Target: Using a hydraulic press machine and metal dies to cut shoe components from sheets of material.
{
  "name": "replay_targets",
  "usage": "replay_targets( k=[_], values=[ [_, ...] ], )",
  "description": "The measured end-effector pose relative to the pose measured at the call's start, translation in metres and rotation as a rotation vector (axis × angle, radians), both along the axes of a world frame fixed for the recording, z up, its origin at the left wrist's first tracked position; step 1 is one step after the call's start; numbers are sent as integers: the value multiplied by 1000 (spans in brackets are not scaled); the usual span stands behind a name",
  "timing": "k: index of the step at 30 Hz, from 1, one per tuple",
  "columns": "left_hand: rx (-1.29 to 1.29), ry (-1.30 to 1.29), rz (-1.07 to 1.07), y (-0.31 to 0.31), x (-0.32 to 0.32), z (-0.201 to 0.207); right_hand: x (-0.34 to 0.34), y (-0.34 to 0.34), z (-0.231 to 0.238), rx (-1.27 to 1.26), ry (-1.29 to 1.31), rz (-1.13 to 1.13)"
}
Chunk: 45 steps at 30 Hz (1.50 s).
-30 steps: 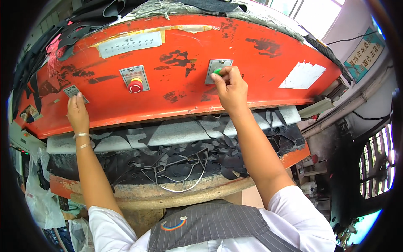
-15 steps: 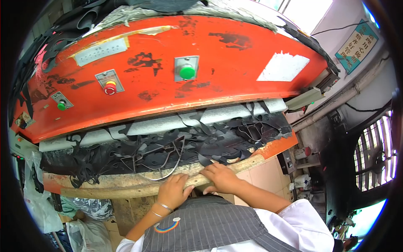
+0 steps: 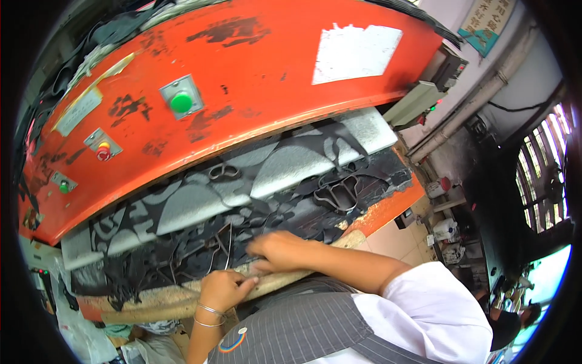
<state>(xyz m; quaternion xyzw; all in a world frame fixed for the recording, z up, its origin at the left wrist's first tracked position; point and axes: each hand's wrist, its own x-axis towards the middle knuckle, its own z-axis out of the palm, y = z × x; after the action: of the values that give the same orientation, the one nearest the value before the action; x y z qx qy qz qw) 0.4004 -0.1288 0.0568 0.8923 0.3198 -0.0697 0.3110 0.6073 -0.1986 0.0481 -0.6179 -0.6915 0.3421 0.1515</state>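
1. The dark cut sheet material (image 3: 242, 224), black and grey with shapes punched out of it, lies spread across the worn wooden surface (image 3: 176, 300) under the press, its ragged front edge just beside both hands.
2. The right hand (image 3: 276, 250) rests on that front edge with its fingers curled down onto the scraps; the picture is blurred there, so I cannot tell whether it is pinching anything.
3. The left hand (image 3: 223, 290) sits at the surface's front lip, fingers bent together against the wood and the material's edge; a thin bracelet (image 3: 209, 312) circles the wrist.
4. Thin bent-steel cutting dies (image 3: 336, 195) lie on the sheet further back, another looped one (image 3: 223, 172) beyond it.
5. The material looks light, limp and prone to tangle, since the leftover webbing is all narrow strips; a grip on a broad uncut part near the edge would likely hold better than on a strip. The dies look stiff with sharp lower edges, best taken by their upper rims.
6. Above hangs the big orange press head (image 3: 254, 79), paint chipped, carrying a green push button (image 3: 180, 102), a smaller red button (image 3: 103, 151) and a white paper patch (image 3: 354, 53).
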Motion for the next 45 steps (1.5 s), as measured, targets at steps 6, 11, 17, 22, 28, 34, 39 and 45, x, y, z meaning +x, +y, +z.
replay_targets(
  k=[6, 11, 17, 22, 28, 34, 39, 45],
  values=[
    [426, -493, 155, 99, 87, -29, 51, 153, -27, 490, -177, -421],
    [521, -352, 138, 115, 101, -62, 107, 175, -51, 397, 108, -327],
    [549, -417, 191, 121, 94, -70, 215, 92, -33, 405, -74, -579],
    [525, -440, 194, 121, 96, -75, 245, 50, -36, 401, -214, -749],
    [489, -473, 211, 121, 103, -76, 249, 28, -51, 555, -350, -689],
    [497, -450, 241, 121, 91, -73, 243, 30, -63, 616, -319, -646],
    [144, -521, 322, 118, 86, -51, 245, 16, -57, 532, -345, -664],
    [91, -977, 883, 211, -12, -27, 177, 27, 24, 658, -406, -675]
  ],
)
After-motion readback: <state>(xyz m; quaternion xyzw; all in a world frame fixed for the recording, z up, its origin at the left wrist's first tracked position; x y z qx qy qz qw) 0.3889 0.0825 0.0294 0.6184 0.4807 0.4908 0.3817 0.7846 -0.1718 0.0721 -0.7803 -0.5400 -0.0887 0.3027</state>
